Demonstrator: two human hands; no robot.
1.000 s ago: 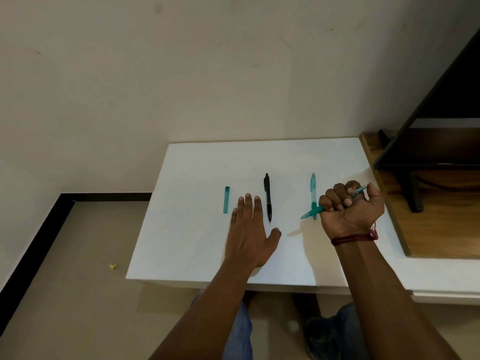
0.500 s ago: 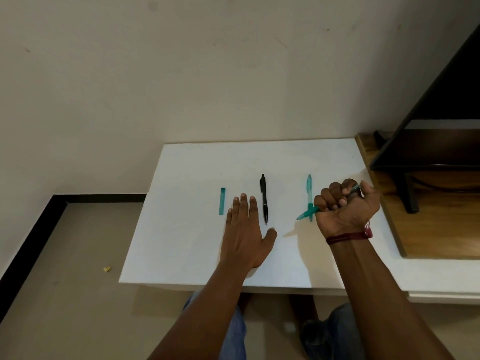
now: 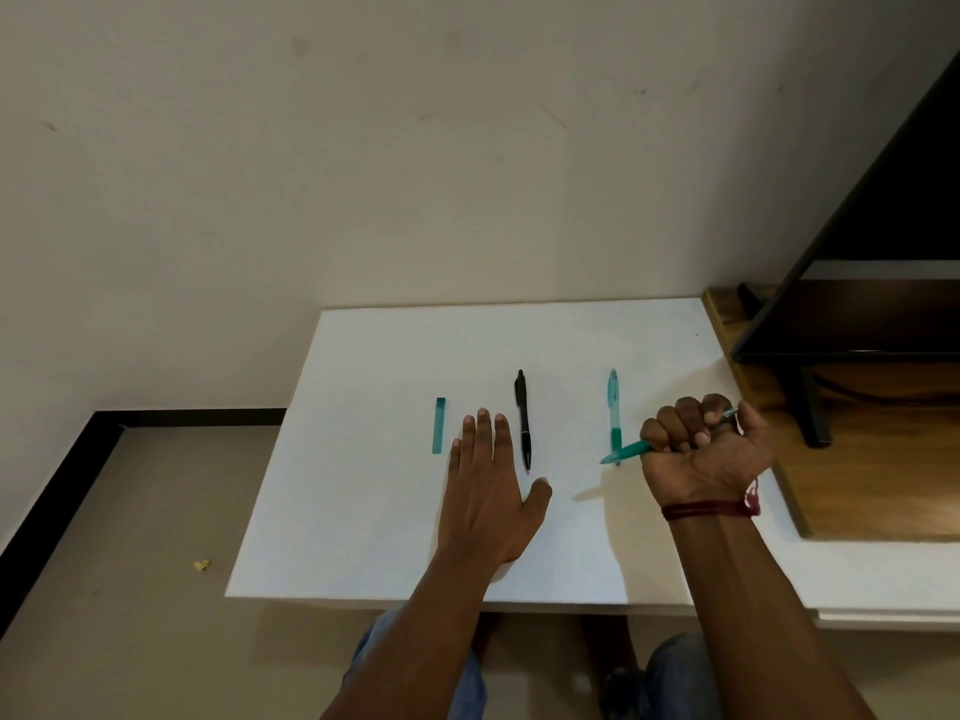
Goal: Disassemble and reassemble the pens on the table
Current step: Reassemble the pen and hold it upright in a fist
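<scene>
Closed into a fist, the right hand (image 3: 706,454) grips a teal pen (image 3: 628,451) across the palm. We see its pointed end come out on the left side of the fist, and its other end comes out beside the thumb. This pen is held a little above the white table (image 3: 363,511), and its shadow falls on the surface below the tip. The tip passes in front of the lower end of a second teal pen (image 3: 614,402), which lies flat on the table and points away from us. We cannot tell if the two pens touch.

To the left lies a black pen (image 3: 522,413), almost parallel to it, and further left a short teal piece (image 3: 439,426), also flat. Between this piece and the black pen the left hand (image 3: 485,491) rests palm down, fingers straight and together, thumb spread to the right. It holds nothing.

We notice a red thread (image 3: 701,510) around the right wrist. At the right of the table there is a wooden top (image 3: 883,485) with a dark stand (image 3: 813,407) on it. Under the near edge we see blue trousers (image 3: 470,683). A small yellow scrap (image 3: 201,565) lies on the floor (image 3: 130,641) at the left.
</scene>
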